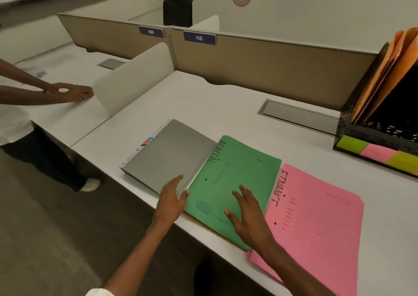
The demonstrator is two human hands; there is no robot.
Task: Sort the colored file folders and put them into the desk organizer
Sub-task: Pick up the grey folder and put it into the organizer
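A green folder (237, 175) marked ADMIN lies on the white desk (226, 105) near its front edge. To its right lies a pink folder (321, 223) marked FINANCE. A grey folder (169, 155) lies to the left of the green one, partly under it. My left hand (172, 198) rests with fingers spread at the seam between the grey and green folders. My right hand (246, 214) lies flat and spread on the green folder's near part. A black mesh desk organizer (366, 128) at the far right holds several orange folders (389, 69).
Green and pink sticky labels (375, 154) line the organizer's front. A metal cable flap (296, 114) is set in the desk behind the folders. Beige partitions (260, 69) with number plates close off the back. Another person's hands (72, 92) rest on the neighbouring desk at left.
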